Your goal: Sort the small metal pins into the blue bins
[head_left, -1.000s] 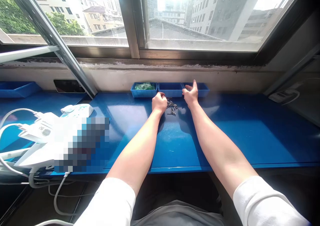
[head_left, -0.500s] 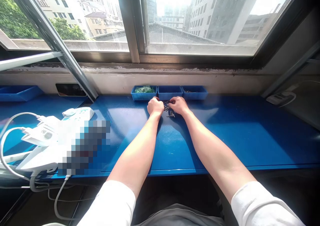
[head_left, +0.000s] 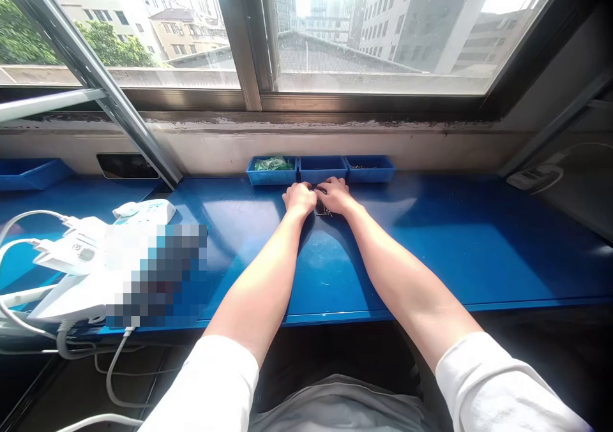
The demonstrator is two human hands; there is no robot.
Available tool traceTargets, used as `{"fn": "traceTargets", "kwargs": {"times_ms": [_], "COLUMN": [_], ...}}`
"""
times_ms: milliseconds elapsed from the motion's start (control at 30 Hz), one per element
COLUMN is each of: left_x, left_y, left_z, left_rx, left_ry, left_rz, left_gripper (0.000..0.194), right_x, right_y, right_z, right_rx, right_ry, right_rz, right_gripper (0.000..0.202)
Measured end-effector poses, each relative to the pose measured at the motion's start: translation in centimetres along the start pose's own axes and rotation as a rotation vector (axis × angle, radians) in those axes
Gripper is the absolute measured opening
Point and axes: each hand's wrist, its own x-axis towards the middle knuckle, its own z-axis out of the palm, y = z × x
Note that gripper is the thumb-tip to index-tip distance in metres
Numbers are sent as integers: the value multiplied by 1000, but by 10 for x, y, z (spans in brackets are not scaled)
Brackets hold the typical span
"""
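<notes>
Beyond the dark-framed window (head_left: 249,49), sunlit buildings and trees fill the view, and below its sill the blue desk (head_left: 431,247) runs across in front of me, with a perforated metal post (head_left: 136,135) slanting up on the left. On a white adapter (head_left: 79,247) beside a white power strip (head_left: 160,210) I make out some small dark marks, but they are too small to read. The pixelated dark object (head_left: 160,279) near them is blurred over. Three blue bins stand in a row at the back of the desk: the left bin (head_left: 272,178) holds a green plastic packet (head_left: 272,164), then comes the middle bin (head_left: 322,175), and the right bin (head_left: 371,175) has small bits inside. The small metal pins (head_left: 327,212) lie flat on the desk in front of the middle bin, between and just below my hands. Their long axes differ: one runs roughly side to side, while others slant away from me towards the bins. My left grip (head_left: 300,198) and right grip (head_left: 334,196) come close together over the pile, fingers curled downward; I cannot tell how far open either is, or whether either has hold of a pin.
</notes>
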Motion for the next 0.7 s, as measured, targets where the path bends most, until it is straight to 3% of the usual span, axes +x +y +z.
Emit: {"fn": "traceTargets", "kwargs": {"times_ms": [433,700], "left_x": [-4,-1], "left_y": [2,0], "left_z": [1,4], "left_rx": [65,13], "left_ry": [-28,-59], "left_rz": [88,106], "left_gripper": [33,28], "right_x": [3,9], "right_y": [4,11], "right_z": [2,7], "right_rx": [56,79], "right_ry": [47,127], "right_rz": [-114,-30], "right_gripper": [34,24]}}
